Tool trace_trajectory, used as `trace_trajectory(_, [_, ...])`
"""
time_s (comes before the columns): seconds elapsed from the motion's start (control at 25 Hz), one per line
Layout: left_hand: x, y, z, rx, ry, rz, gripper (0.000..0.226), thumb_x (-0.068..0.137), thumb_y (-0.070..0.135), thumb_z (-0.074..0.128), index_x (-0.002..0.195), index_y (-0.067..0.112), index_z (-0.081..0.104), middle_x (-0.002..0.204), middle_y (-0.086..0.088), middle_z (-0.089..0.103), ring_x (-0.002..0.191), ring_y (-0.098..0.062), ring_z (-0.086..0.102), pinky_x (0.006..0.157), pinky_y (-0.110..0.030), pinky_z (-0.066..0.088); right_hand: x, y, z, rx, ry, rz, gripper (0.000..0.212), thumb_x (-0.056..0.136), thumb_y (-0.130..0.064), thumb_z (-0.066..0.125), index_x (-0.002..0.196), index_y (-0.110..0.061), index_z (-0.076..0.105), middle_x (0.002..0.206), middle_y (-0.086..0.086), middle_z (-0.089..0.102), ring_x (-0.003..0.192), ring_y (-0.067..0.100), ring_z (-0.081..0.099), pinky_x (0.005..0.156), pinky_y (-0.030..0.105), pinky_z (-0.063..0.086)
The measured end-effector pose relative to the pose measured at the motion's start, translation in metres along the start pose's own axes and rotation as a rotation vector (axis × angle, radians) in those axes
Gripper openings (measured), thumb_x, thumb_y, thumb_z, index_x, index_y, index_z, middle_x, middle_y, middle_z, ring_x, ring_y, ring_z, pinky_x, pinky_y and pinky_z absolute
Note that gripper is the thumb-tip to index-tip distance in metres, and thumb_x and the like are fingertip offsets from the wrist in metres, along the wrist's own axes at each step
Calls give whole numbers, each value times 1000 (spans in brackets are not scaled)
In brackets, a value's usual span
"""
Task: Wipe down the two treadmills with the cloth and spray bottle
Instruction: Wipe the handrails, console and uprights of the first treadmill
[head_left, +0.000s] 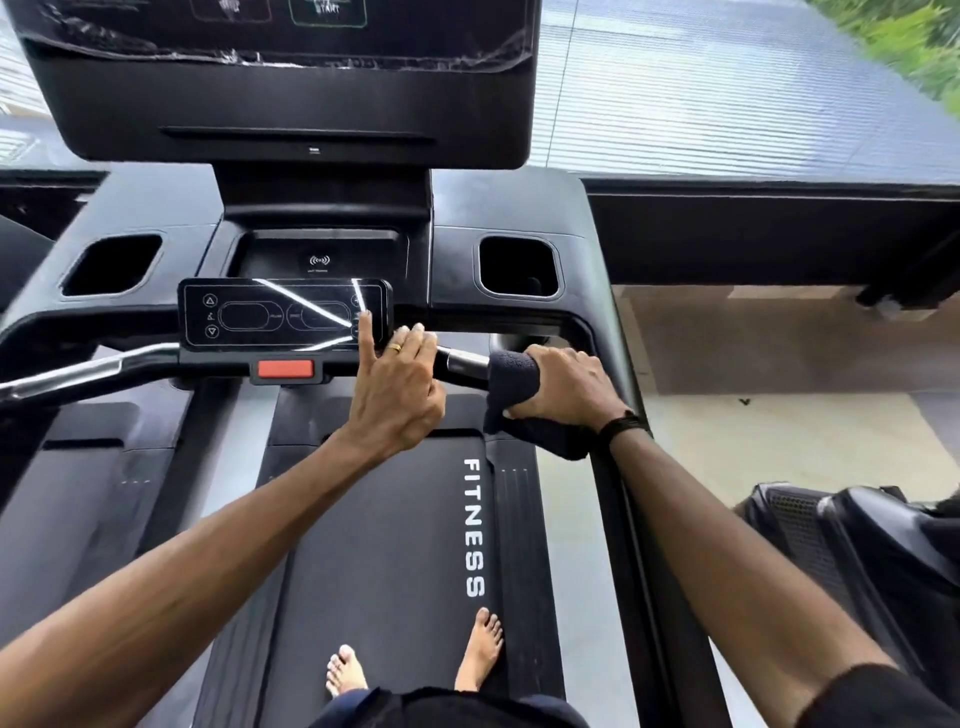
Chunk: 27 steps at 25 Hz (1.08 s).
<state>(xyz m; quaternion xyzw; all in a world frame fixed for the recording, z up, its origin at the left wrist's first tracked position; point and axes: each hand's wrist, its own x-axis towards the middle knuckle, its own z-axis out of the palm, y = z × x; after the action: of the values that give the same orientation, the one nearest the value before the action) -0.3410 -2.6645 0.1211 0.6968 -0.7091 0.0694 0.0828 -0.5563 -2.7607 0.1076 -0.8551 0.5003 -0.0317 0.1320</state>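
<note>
I stand barefoot on the black belt (384, 545) of a treadmill marked FITNESS. My right hand (563, 387) grips a dark cloth (511, 382) wrapped round the right end of the chrome handlebar (460, 364). My left hand (397, 384) rests at the right edge of the small control panel (283, 317), index finger straight on the panel, other fingers over its corner. A red stop button (285, 369) sits below the panel. The large console screen (280, 78) rises above. No spray bottle is in view.
Two cup holders (111, 265) (519, 267) flank a phone tray (317, 257) on the console deck. Another black machine (857, 561) stands at the right on the tan floor. A window with blinds fills the upper right, above a dark ledge.
</note>
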Motion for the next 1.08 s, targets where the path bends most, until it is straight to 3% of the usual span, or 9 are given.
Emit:
trace_trajectory(0.2, [-22, 45, -1, -284, 61, 228, 61, 81, 28, 54, 138, 6, 51, 151, -14, 43, 145, -27, 34, 120, -50, -16, -31, -13, 11, 113, 246, -18, 60, 73, -44, 78, 122, -15, 62, 108, 8, 68, 98, 33, 65, 84, 42, 48])
trace_trajectory(0.28, [-28, 63, -4, -624, -11, 185, 61, 82, 25, 56, 140, 8, 46, 149, -14, 42, 140, -28, 39, 123, -49, 7, -45, -21, -12, 199, 228, 46, 40, 77, -36, 74, 113, -18, 68, 103, 6, 72, 95, 32, 67, 78, 38, 49])
trace_trajectory(0.4, [-38, 78, -18, -1034, -66, 107, 58, 82, 12, 65, 136, 12, 41, 134, -9, 49, 121, -24, 50, 106, -39, 41, -78, -34, -33, 326, 255, 171, 24, 77, -27, 73, 98, -16, 70, 88, 5, 73, 86, 30, 67, 70, 34, 49])
trace_trajectory(0.48, [-46, 83, -26, -1063, -50, 145, 56, 78, 6, 64, 130, 10, 43, 121, -8, 56, 109, -24, 56, 97, -40, 47, -110, -49, -31, 403, 250, 212, 44, 74, -22, 72, 118, -18, 66, 99, 7, 74, 94, 30, 68, 79, 40, 54])
trace_trajectory(0.6, [-76, 82, -38, -1110, -122, 276, 61, 65, 2, 54, 125, 13, 47, 105, -8, 64, 96, -24, 63, 84, -42, 54, -166, -77, -18, 399, 135, 225, 80, 79, -14, 70, 150, -25, 36, 117, 10, 70, 106, 29, 66, 90, 41, 52])
trace_trajectory(0.72, [-121, 86, -40, -1152, -257, 303, 64, 64, -5, 52, 123, 18, 47, 94, -5, 68, 85, -23, 66, 76, -42, 55, -223, -98, -11, 450, -10, 236, 87, 84, -11, 69, 155, -27, 21, 98, -3, 69, 85, 13, 68, 78, 25, 52])
trace_trajectory(0.84, [-171, 103, -45, -1154, -348, 350, 61, 65, -8, 52, 121, 17, 47, 90, -6, 69, 78, -24, 65, 70, -44, 55, -281, -116, -6, 423, -105, 305, 75, 82, -17, 71, 148, -26, 38, 95, -5, 65, 86, 11, 66, 70, 11, 46])
trace_trajectory(0.96, [-215, 120, -49, -1112, -434, 485, 55, 68, -1, 61, 117, 19, 50, 92, -4, 68, 80, -24, 64, 69, -42, 54, -333, -123, -9, 212, -229, 434, 61, 67, -58, 69, 120, -32, 59, 101, -5, 62, 94, 14, 61, 78, 31, 48])
trace_trajectory(1.08, [-247, 132, -48, -1094, -470, 537, 46, 72, 0, 60, 114, 19, 57, 96, 2, 66, 82, -17, 60, 69, -37, 50, -383, -121, -13, 28, -377, 534, 39, 66, -65, 76, 90, -38, 61, 86, -10, 59, 84, 11, 57, 75, 34, 47])
